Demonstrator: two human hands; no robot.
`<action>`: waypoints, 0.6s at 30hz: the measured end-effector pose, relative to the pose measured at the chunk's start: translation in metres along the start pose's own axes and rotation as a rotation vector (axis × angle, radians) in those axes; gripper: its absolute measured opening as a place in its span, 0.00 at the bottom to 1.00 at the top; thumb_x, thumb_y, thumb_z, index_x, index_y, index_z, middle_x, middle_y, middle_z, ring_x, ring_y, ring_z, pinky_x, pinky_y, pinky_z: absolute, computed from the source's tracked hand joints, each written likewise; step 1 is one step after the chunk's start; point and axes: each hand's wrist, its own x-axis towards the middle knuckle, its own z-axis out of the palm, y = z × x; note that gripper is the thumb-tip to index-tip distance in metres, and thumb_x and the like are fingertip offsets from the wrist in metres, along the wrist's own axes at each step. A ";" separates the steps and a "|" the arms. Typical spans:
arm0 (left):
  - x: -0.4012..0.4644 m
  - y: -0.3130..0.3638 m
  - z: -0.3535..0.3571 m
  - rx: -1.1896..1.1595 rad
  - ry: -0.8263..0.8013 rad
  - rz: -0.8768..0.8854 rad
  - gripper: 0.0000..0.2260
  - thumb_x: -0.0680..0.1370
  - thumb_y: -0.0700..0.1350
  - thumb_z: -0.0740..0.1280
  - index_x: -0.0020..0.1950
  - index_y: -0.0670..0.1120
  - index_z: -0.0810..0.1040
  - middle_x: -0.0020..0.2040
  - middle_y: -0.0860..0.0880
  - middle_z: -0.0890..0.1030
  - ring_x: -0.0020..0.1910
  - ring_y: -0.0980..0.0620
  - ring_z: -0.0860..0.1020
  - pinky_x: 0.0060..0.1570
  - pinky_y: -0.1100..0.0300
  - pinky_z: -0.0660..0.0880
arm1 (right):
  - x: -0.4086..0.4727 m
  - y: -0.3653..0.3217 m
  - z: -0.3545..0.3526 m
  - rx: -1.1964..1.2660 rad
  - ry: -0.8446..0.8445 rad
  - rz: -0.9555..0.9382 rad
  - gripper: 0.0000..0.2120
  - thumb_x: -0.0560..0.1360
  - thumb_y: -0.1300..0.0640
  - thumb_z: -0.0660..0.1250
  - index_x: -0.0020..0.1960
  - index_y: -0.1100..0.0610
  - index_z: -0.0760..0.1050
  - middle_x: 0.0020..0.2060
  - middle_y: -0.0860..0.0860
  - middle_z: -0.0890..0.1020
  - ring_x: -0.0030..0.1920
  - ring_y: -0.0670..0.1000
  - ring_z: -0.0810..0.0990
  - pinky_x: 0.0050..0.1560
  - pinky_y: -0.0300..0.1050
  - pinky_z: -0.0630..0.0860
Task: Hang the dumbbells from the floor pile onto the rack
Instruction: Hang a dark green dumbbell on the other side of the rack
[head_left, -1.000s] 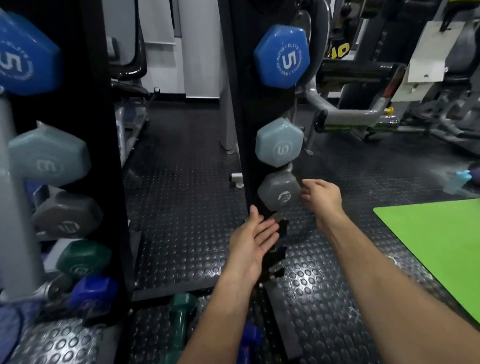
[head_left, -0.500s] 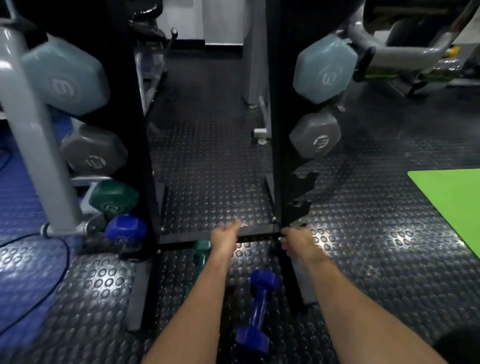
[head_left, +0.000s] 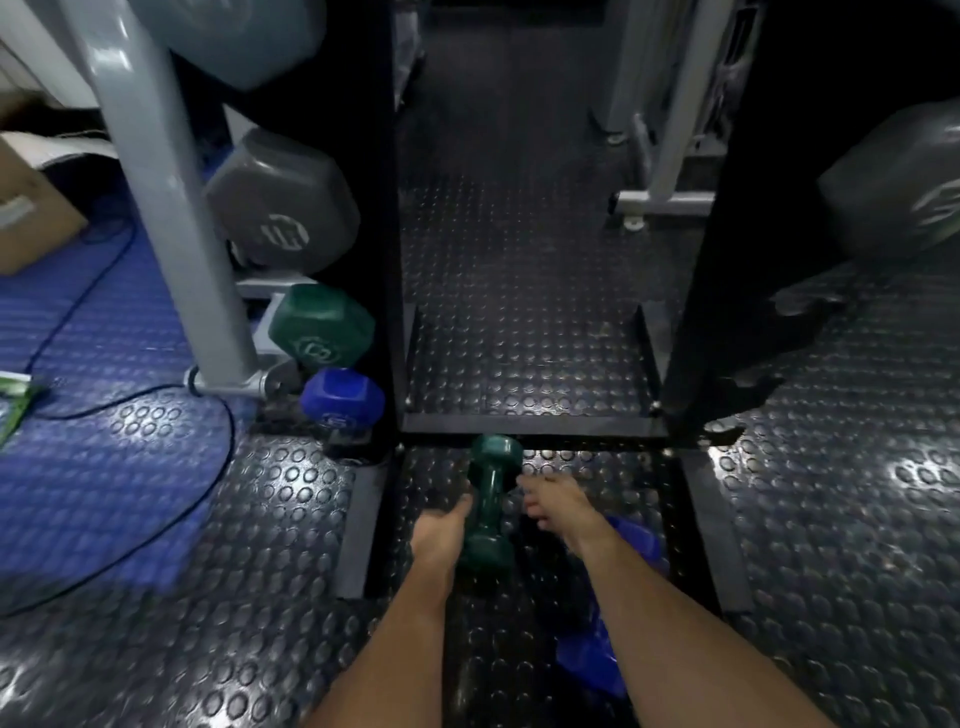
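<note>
A green dumbbell (head_left: 489, 497) lies on the studded floor between my hands, just in front of the rack's base bar (head_left: 535, 427). My left hand (head_left: 440, 527) lies along its left side, fingers curled at the handle. My right hand (head_left: 557, 503) is just right of the handle with its fingers straight. A blue dumbbell (head_left: 591, 660) lies on the floor, mostly hidden under my right forearm. On the rack's left upright (head_left: 382, 218) hang grey (head_left: 283, 208), green (head_left: 323, 332) and blue (head_left: 343, 401) dumbbells. A grey one (head_left: 893, 192) hangs on the right upright (head_left: 698, 312).
Bare black hooks (head_left: 800, 325) stick out of the right upright below the grey dumbbell. A grey machine post (head_left: 171, 197) stands at the left, with a black cable (head_left: 130, 410) looping over the blue flooring. A cardboard box (head_left: 31, 208) sits at the far left.
My head has dropped lower and closer to the floor. Both hands have come down to the green dumbbell, the left one now at its handle. The blue dumbbell has slipped under my right forearm.
</note>
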 end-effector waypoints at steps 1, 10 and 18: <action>0.000 -0.003 0.000 -0.019 -0.032 0.011 0.21 0.76 0.54 0.76 0.57 0.38 0.79 0.54 0.43 0.83 0.53 0.43 0.81 0.56 0.55 0.77 | 0.003 0.000 0.006 0.006 -0.004 0.003 0.08 0.79 0.50 0.71 0.49 0.55 0.77 0.35 0.49 0.78 0.33 0.47 0.74 0.31 0.40 0.69; 0.008 -0.034 0.007 0.167 -0.190 0.134 0.27 0.66 0.44 0.84 0.57 0.46 0.72 0.48 0.54 0.81 0.44 0.59 0.80 0.37 0.71 0.74 | 0.030 0.002 0.059 0.160 -0.040 0.073 0.02 0.78 0.60 0.72 0.49 0.58 0.80 0.42 0.55 0.85 0.40 0.53 0.83 0.38 0.45 0.76; 0.014 -0.041 0.011 0.220 -0.197 0.116 0.16 0.63 0.42 0.84 0.45 0.44 0.82 0.38 0.51 0.86 0.34 0.57 0.84 0.31 0.68 0.76 | 0.040 0.020 0.057 0.080 -0.003 -0.007 0.05 0.77 0.59 0.74 0.49 0.59 0.81 0.48 0.59 0.87 0.48 0.58 0.87 0.54 0.60 0.83</action>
